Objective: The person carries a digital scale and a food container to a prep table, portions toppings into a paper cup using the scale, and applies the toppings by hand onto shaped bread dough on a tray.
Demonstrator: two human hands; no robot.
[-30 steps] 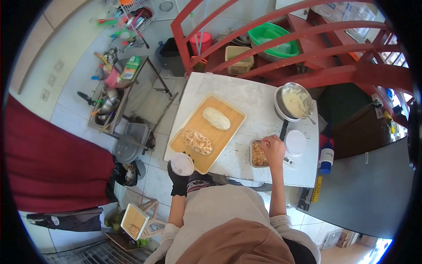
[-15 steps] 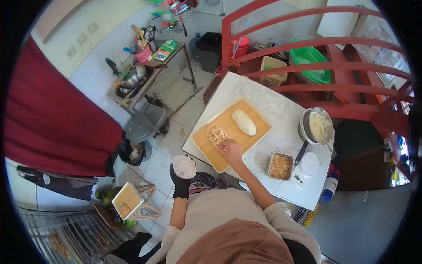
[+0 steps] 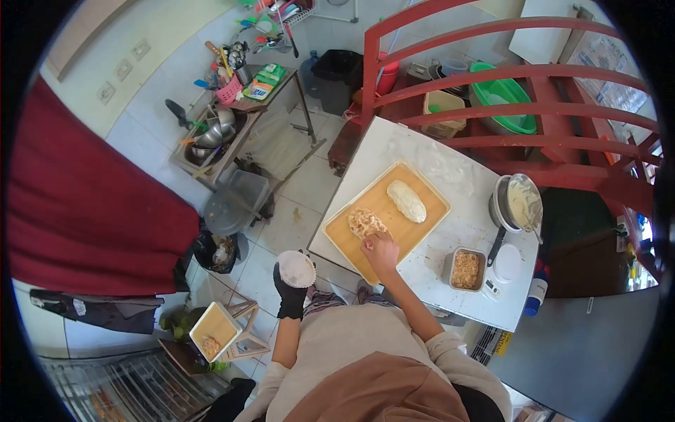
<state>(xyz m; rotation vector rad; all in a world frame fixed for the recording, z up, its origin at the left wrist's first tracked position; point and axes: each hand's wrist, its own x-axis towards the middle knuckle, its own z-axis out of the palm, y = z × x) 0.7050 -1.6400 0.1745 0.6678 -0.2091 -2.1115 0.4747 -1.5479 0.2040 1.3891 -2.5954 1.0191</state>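
My left hand (image 3: pixel 289 288), in a black glove, holds a round white piece (image 3: pixel 297 269) with a scalloped rim beside the table's left edge. My bare right hand (image 3: pixel 380 252) is over a wooden-coloured tray (image 3: pixel 344 247) with a pale rim. Its fingers are pinched together at the near end of an oval piece coated in tan crumbs (image 3: pixel 363 221); what they hold is too small to make out. Farther back on the tray lies a smooth, cream-coloured oval piece (image 3: pixel 406 202). A square metal tin of tan crumbs (image 3: pixel 465 270) stands right of the tray.
On the white table (image 3: pixel 422 295) are a bowl of cream-coloured mixture (image 3: pixel 524 202) and a white kitchen scale (image 3: pixel 508 263). A red railing (image 3: pixel 492 109) borders the far side. A small tray (image 3: pixel 216 322) sits on a stool at lower left.
The view has shifted slightly, so the table and tray appear farther right. My right hand stays at the crumb-coated piece, its fingers turned a little more downward. My left hand keeps its hold.
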